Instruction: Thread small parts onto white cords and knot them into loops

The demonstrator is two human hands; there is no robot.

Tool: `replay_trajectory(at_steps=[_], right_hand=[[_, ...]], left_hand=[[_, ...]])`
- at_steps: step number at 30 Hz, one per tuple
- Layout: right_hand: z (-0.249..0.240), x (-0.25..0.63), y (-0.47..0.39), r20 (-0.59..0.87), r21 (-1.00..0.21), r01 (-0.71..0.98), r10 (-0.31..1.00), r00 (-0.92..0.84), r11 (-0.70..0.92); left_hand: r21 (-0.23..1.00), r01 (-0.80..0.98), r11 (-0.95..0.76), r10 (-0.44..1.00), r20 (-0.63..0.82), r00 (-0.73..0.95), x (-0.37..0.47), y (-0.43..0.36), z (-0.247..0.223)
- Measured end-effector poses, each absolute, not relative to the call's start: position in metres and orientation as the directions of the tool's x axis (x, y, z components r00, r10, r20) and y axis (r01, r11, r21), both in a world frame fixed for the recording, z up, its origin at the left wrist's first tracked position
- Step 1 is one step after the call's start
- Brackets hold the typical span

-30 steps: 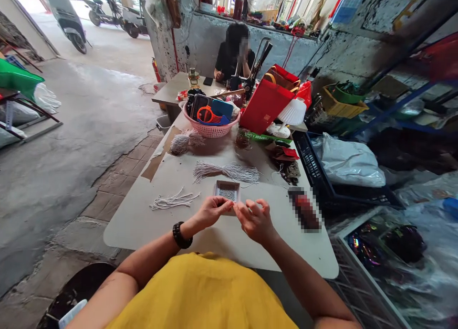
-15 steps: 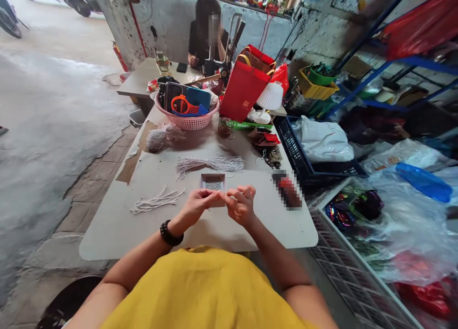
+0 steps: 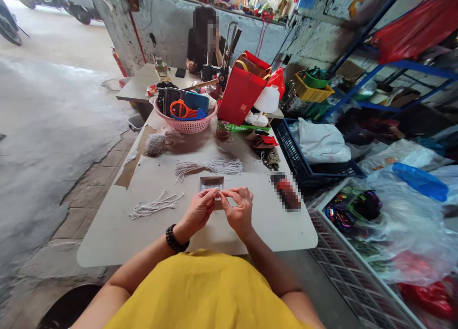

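My left hand [image 3: 201, 208] and my right hand [image 3: 239, 209] meet fingertip to fingertip over the near part of the white table [image 3: 157, 240]. Both are pinched closed on something too small to make out. Just beyond them sits a small box [image 3: 212, 180] with small grey pieces inside, its near side partly covered by my fingers. Behind the box lies a long bundle of white cords [image 3: 209, 166]. A smaller bunch of white cords [image 3: 156, 205] lies left of my left hand.
A pink basket [image 3: 191, 125] with tools and a red bag [image 3: 240, 88] stand at the table's back. Another tied bundle [image 3: 156, 143] lies at the back left. Across the table sits a person [image 3: 195, 42]. Crates [image 3: 304, 166] stand at the right.
My fingertips have drawn together, and my left hand has turned more upright with its fingers curled. My right hand's fingers have shifted slightly. The view has moved a little.
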State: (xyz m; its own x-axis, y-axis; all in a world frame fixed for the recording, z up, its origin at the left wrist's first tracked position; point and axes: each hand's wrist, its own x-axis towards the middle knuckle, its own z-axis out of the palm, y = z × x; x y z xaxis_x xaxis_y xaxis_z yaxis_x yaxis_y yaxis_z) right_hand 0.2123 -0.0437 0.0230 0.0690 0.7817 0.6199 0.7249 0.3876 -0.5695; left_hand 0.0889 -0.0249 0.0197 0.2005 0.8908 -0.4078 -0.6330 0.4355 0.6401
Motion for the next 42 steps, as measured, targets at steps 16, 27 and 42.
replay_trajectory(at_steps=[16,27,42], right_hand=[[0.043,0.227,-0.034,0.509,-0.34,0.831,0.829,-0.232,0.441],[0.032,0.242,-0.021,0.18,-0.863,0.437,0.962,-0.203,0.254],[0.04,0.224,-0.039,0.402,-0.561,0.748,0.907,-0.129,0.355]], left_hand=[[0.966,0.145,-0.212,0.975,0.198,0.103,0.066,-0.019,0.024],[0.995,0.026,0.092,0.958,-0.096,0.272,0.061,-0.018,0.014],[0.999,-0.003,0.043,0.993,-0.042,0.113,0.066,-0.022,0.011]])
